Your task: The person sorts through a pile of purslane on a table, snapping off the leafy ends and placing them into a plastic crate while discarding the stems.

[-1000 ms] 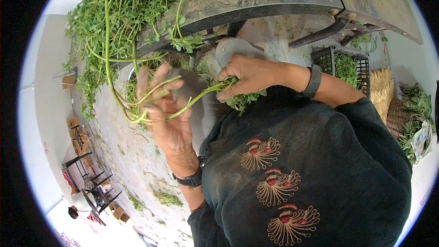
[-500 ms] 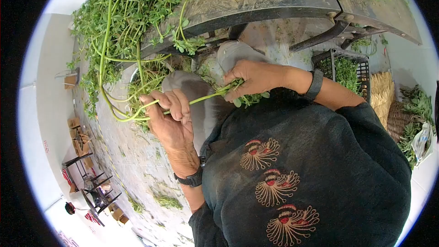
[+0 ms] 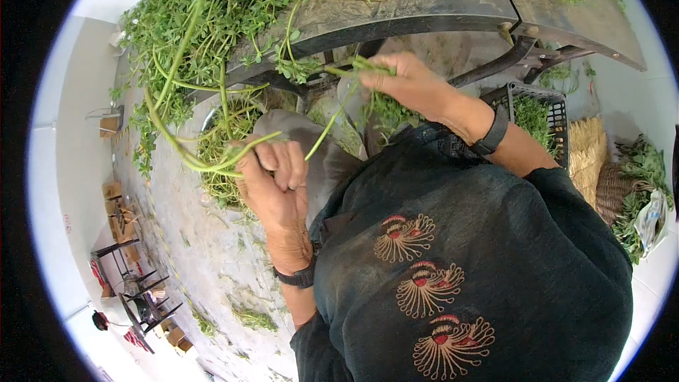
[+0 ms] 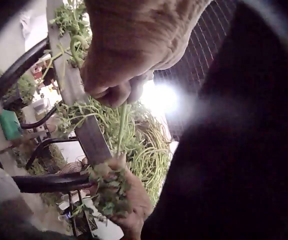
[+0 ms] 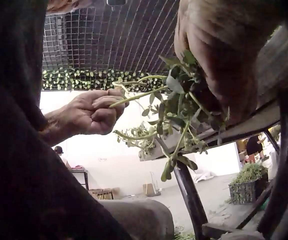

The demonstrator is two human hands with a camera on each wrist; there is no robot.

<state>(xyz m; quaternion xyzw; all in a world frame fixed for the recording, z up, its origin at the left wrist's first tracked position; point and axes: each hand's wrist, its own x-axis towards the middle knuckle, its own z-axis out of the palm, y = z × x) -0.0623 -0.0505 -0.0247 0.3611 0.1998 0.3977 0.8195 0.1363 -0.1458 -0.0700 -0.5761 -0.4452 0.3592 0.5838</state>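
My left hand (image 3: pixel 276 177), fingers curled, grips long green stems (image 3: pixel 223 166) that loop up toward the heap of leafy plants (image 3: pixel 219 21) at the table's corner. My right hand (image 3: pixel 410 85) is farther forward, near the table edge, and holds a bunch of leafy sprigs (image 5: pixel 176 112) by their stems. One loose stem (image 3: pixel 329 127) slants down from the right hand toward the left. In the left wrist view the right hand (image 4: pixel 134 200) shows below with leaves over its fingers. In the right wrist view the left hand (image 5: pixel 91 112) is a curled fist.
A dark-rimmed table (image 3: pixel 431 21) curves across the front, bearing plants. Below it, left of my knees, a container (image 3: pixel 207 122) holds cut stems. A black crate (image 3: pixel 559 120) of greens, a woven basket (image 3: pixel 610 187) and a white bag (image 3: pixel 651 223) stand to the right.
My right hand has moved forward, toward the table edge, with its sprigs, away from the left. My left hand has gone from spread fingers to curled around the stems.
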